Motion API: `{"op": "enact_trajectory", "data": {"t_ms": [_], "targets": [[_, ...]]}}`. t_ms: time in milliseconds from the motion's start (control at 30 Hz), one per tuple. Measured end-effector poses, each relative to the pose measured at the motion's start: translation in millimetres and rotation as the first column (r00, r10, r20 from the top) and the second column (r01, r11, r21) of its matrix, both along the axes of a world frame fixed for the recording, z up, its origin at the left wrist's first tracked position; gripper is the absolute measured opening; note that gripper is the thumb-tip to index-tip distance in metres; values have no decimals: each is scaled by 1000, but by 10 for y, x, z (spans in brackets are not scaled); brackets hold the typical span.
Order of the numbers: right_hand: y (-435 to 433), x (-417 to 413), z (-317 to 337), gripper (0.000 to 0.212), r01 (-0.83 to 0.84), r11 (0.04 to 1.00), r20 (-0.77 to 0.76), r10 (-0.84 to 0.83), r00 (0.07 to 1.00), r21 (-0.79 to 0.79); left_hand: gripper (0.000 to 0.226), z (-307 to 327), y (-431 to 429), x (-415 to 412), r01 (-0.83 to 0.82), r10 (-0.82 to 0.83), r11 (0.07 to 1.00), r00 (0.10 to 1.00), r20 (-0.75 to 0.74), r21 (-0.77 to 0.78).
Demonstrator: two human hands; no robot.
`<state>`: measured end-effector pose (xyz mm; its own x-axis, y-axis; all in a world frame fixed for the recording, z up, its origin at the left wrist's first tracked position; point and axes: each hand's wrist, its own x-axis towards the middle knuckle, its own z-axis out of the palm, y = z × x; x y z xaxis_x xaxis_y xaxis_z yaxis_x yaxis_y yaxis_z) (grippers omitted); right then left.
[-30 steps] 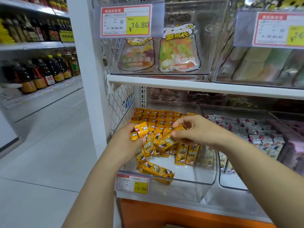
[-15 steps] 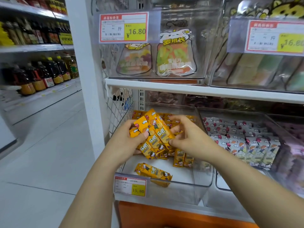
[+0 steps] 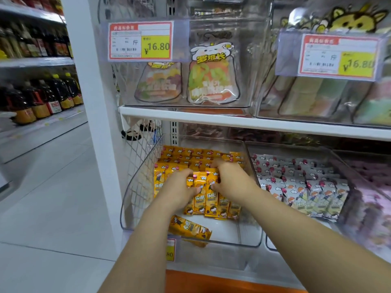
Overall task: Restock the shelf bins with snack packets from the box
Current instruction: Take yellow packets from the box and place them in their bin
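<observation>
1. Gripping one upright row of orange snack packets from either side, the left hand and right hand both have their fingers curled on the bundle, inside the clear bin on the lower shelf.
2. About five packets show in the held row. More stand packed behind it, too many to count, and one loose packet lies flat at the bin's front.
3. White packets fill the bin just to the right.
4. Two pouches stand in the upper bin; the right one reads 罗班长.
5. The left price tag and the right price tag read ¥16.80. The lower tag, half hidden by the left forearm, shows only "80".
6. A white shelf board divides the tiers. Pale floor tiles run past dark bottles shelved on the left.
</observation>
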<state>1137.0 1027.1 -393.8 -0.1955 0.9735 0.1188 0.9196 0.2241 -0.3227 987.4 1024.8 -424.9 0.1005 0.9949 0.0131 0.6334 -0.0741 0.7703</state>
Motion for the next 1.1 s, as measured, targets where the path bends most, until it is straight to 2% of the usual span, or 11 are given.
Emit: {"op": "enact_trajectory", "data": {"t_ms": [167,333,500,600,667,733,800,867,967,1033,1100], "targets": [[23,-24,-3,31,26,998,137,-32,990,49,63,-60,12,5,-98,98,995,995,-26,33],[-5,-72,-23,30,42,998,266,-50,963,36,61,-71,-23,17,-92,95,994,994,-52,65],[-76,-50,61,47,12,999,123,-17,992,39,64,-51,-44,-86,-75,79,994,996,-46,84],[-213,-58,128,26,-70,996,33,69,997,60,62,-26,-104,-194,-73,71,995,997,26,73],[-311,-92,89,14,-123,990,-7,123,992,-70,57,-4,-170,-283,-76,71,995,995,71,68],[-357,-135,-11,15,-170,949,14,180,984,-264,50,34,-269,-352,-86,76,994,986,146,65],[-357,-193,-137,27,-165,901,81,214,973,-401,45,59,-392,-406,-102,85,992,973,213,72],[-332,-242,-259,32,-133,889,137,213,967,-438,42,67,-511,-455,-119,95,989,968,233,89],[-304,-287,-357,30,-116,895,165,204,965,-431,40,49,-612,-523,-142,114,985,965,238,102],[-315,-292,-334,23,-136,890,152,222,963,-436,40,45,-641,-547,-158,135,982,971,199,103],[-351,-281,-241,17,-157,894,75,206,976,-421,40,44,-640,-548,-166,152,981,978,142,97]]}}
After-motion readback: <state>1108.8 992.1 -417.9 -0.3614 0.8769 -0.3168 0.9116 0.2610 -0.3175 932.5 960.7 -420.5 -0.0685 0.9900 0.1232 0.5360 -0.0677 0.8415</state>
